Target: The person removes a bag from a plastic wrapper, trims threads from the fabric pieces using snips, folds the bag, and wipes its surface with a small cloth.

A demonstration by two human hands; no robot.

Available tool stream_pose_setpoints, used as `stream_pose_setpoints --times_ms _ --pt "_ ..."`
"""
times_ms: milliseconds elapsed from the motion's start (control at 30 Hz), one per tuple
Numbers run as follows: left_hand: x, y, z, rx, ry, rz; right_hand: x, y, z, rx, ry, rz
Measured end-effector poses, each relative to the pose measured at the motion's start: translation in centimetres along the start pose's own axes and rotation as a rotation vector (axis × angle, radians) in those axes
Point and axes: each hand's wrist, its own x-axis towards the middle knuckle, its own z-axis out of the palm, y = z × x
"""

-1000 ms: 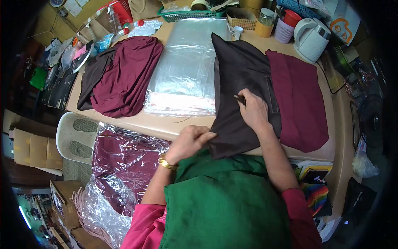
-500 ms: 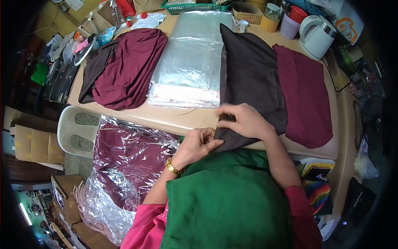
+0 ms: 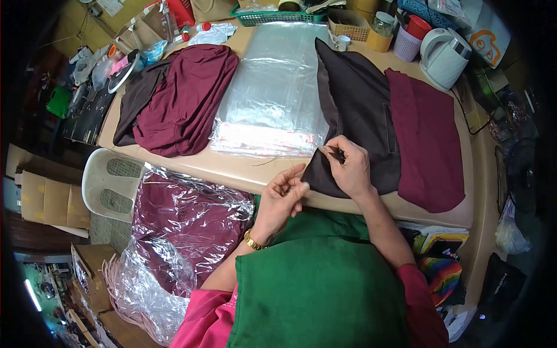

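A dark brown piece of cloth point(image 3: 362, 93) with a stitched slit lies across the table in front of me. My right hand point(image 3: 350, 166) pinches its near left edge and lifts that edge slightly. Something dark shows inside the curled fingers; whether it is cloth or a small tool I cannot make out. Just left of the cloth's near corner, my left hand point(image 3: 281, 200) is raised with its fingers loosely bent and apart. A gold watch point(image 3: 253, 240) is on that wrist. Folded maroon cloth point(image 3: 426, 139) lies against the brown cloth's right side.
Clear plastic bags point(image 3: 270, 98) are stacked at mid-table, beside a maroon garment point(image 3: 185, 98) on the left. Plastic-wrapped maroon cloth point(image 3: 185, 226) lies on a white chair point(image 3: 96, 180). An electric kettle point(image 3: 445, 58) and a green basket point(image 3: 278, 17) stand at the back.
My left hand has let go of the cloth's near corner and opened a little. My right hand has moved right, and the brown cloth's left edge is now lifted and folded inward.
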Motion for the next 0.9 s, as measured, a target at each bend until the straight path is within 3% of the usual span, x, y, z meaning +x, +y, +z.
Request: stream_pose_setpoints --times_ms 167,233,367,433,567,667,767,900 --pt "1.1 -1.7 -0.8 -0.278 0.120 -0.056 -0.2 -0.6 -0.5 -0.012 0.044 0.021" --pt "0.8 -1.1 -0.1 -0.485 0.285 -0.089 -0.6 -0.8 -0.3 0.024 0.014 0.045" --pt "0.7 -0.2 0.1 -0.604 0.347 -0.014 -0.8 -1.0 -0.2 0.001 0.017 -0.013" --pt "0.7 -0.1 -0.8 -0.722 0.329 -0.048 -0.7 -1.5 -1.0 -0.042 -0.114 0.126" --pt "-0.3 0.3 -1.2 -0.762 0.188 -0.069 -0.3 -5.0 -2.1 -0.152 -0.025 0.072" --pt "-0.9 0.3 -1.0 -0.753 0.004 -0.039 -0.4 -6.4 -3.0 -0.237 -0.106 -0.178" --pt "-1.3 0.7 -0.7 -0.646 -0.002 -0.020 -0.7 -8.2 -3.5 -0.322 -0.197 -0.289" --pt "-1.4 0.4 -1.0 -0.665 -0.065 0.005 -1.2 -8.6 -2.6 -0.324 -0.130 -0.421"
